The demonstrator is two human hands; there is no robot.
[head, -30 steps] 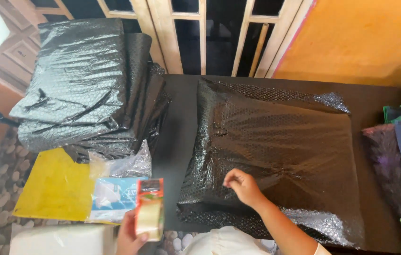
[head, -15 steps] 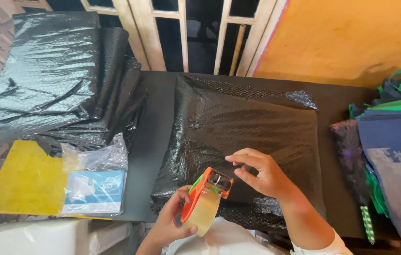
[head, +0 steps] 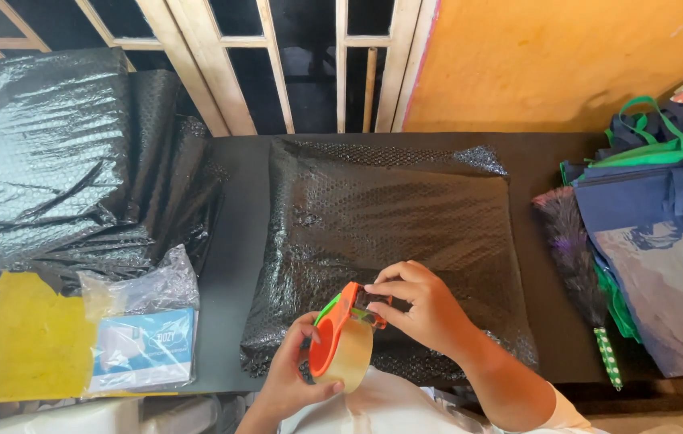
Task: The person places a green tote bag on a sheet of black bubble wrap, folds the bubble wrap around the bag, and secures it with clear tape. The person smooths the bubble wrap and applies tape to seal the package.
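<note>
Two hands work at lower centre of frame, over the near edge of the black bubble-wrapped parcel, which lies flat on the dark surface, long axis left-right. Orange tape dispenser sits just below the parcel's near edge, tilted, roll downward. Left hand: grip wrapped around the dispenser body. Right hand: fingertips pinched narrow at the dispenser's upper end, wrist entering from lower right.

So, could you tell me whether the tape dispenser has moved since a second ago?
Yes. The tape dispenser has shifted right, from beside the blue packet to over the bubble-wrapped parcel.
</note>
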